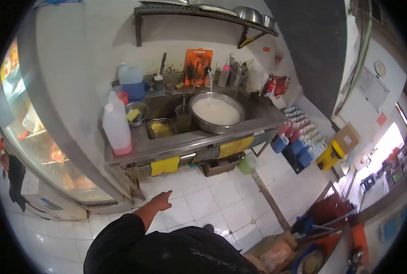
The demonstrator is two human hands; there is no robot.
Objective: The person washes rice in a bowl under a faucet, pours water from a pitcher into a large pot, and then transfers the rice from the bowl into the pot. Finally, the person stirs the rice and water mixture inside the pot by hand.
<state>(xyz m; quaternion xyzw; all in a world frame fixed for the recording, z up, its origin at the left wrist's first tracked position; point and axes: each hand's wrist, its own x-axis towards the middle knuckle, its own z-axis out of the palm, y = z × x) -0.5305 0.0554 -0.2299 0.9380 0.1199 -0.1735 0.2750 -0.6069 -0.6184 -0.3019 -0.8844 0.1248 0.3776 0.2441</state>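
Note:
My left hand (161,201) hangs in the air above the white floor tiles, before the sink counter. Its fingers are stretched out and nothing is in it. The right hand is out of sight beyond the black sleeve and body. At the sink (160,106), a tap (207,69) runs water into a wide metal bowl (216,111) of cloudy whitish liquid. Left of it stand a jug (183,116) with a handle sticking out, and a metal pan (161,129) with yellow stuff inside. A small metal bowl (136,113) holds a yellow sponge.
Large plastic jugs (116,125) stand at the counter's left end. Yellow cloths (165,166) hang along the front rail. A glass-door fridge (52,150) is at left. Rows of bottles (299,137) and a yellow mop bucket (331,155) stand right. A cardboard box (267,249) sits close at lower right.

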